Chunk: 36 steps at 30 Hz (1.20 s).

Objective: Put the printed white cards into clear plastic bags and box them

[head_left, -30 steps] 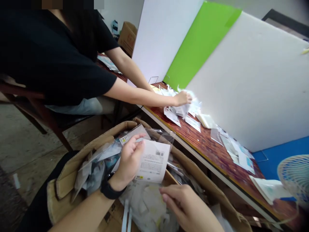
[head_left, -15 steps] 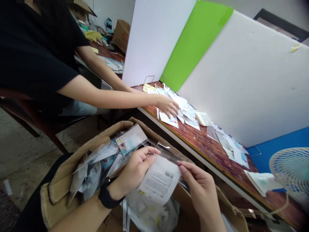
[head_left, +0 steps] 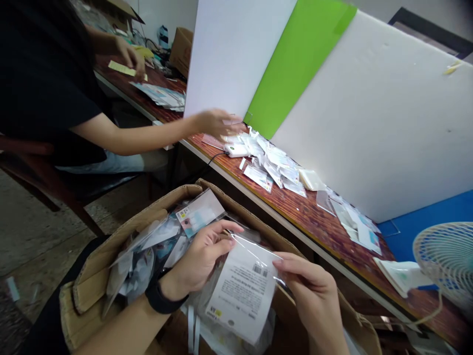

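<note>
From the head view, the left hand (head_left: 199,256), fingers curled, and the right hand (head_left: 310,291), fingers nearly closed, pinch opposite edges of a clear plastic packet (head_left: 244,296) with a white barcode label. It is held above a cardboard box (head_left: 177,195) crammed with similar packets (head_left: 144,251). Beyond, a co-worker's hand (head_left: 218,123) hovers over scattered packets (head_left: 273,167) on the tabletop (head_left: 314,212).

bare forearms (head_left: 114,328), black wrist strap (head_left: 160,300) on the left
</note>
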Tool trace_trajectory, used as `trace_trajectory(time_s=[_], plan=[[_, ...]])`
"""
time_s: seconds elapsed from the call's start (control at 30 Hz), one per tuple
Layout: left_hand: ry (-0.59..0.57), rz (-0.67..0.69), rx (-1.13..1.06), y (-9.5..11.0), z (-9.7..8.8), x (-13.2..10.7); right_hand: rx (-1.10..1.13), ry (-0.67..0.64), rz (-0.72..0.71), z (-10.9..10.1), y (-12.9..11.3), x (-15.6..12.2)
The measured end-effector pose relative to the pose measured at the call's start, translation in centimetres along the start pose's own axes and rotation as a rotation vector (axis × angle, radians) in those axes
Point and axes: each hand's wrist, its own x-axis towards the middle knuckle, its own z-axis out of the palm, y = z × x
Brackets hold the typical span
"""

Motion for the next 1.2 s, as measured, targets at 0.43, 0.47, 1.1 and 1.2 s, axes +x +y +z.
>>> trace_trajectory(time_s=[0.43, 0.47, 1.1, 1.2], plan=[[-0.073, 0.129, 0.174, 0.4, -0.5, -0.6, -0.074, -0.136, -0.173, -1.0, -0.8, -0.4], [-0.087, 0.138, 0.179, 0.5, -0.6, -0.7, -0.067, -0.135, -0.178, -1.0, -0.8, -0.5], [-0.062, 0.145, 0.144, 0.2, -0.2, -1.3, -0.143, -0.194, -0.226, -0.9, -1.2, -0.8], [-0.083, 0.151, 0.150, 0.4, 0.0, -1.2, -0.196, -0.207, -0.191, -1.4, -1.0, -1.0]])
